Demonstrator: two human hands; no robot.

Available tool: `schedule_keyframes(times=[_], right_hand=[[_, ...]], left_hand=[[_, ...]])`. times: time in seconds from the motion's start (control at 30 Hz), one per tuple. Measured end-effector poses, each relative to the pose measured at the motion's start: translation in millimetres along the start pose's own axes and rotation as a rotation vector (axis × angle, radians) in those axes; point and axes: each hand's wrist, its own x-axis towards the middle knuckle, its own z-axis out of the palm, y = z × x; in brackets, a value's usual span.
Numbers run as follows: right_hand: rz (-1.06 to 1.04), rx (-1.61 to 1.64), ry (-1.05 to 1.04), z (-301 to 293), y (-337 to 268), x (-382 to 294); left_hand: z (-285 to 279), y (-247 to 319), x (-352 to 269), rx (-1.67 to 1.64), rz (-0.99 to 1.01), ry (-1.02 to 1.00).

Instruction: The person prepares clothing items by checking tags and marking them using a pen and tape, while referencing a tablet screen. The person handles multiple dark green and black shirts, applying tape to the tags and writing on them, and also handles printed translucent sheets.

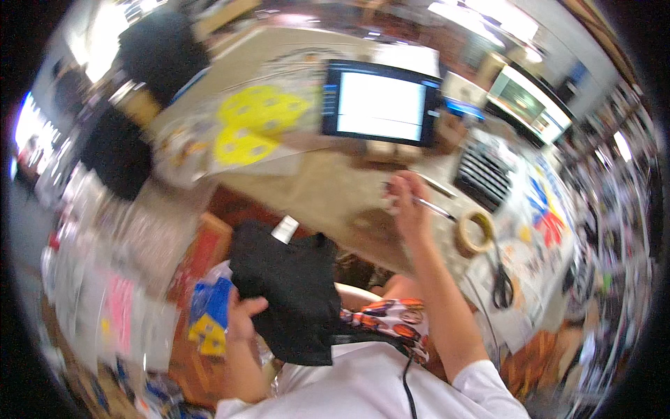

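A dark pen [437, 208] with a lighter barrel is held in my right hand [412, 207], over the right part of the table in front of me. Its tip points toward a roll of tan tape [475, 233]. My left hand [242, 317], low and left, has its thumb against the edge of a black cloth piece [290, 293], and its fingers are partly hidden. A white tag [286, 229] stands out at the cloth's upper edge. Just beside the left hand is a blue and yellow item [209, 314] in clear plastic; whether the hand touches it is unclear.
On the table [314, 183] stands a tablet-like screen [380, 102], with a black keyboard [482, 170] and a monitor [530, 105] to its right. Yellow cut-out sheets [261, 118] lie at the left. A cable [502, 285] hangs near the right edge. Plastic-wrapped goods [120, 314] fill the lower left.
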Motion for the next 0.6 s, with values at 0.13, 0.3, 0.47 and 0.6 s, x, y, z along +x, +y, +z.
schedule_keyframes(times=[0.13,0.3,0.47,0.6], right_hand=[[0.036,0.099,0.060,-26,52,-4],[-0.189,-0.306,-0.059,-24,38,-9],[-0.179,-0.318,-0.052,-23,40,-5],[-0.190,-0.308,-0.012,-30,43,-2]], left_hand=[[-62,91,-12,0.193,0.371,0.149],[-154,225,-18,0.260,0.810,0.400],[-261,364,-70,0.112,0.968,0.318],[-351,397,-63,-0.073,0.667,0.575]])
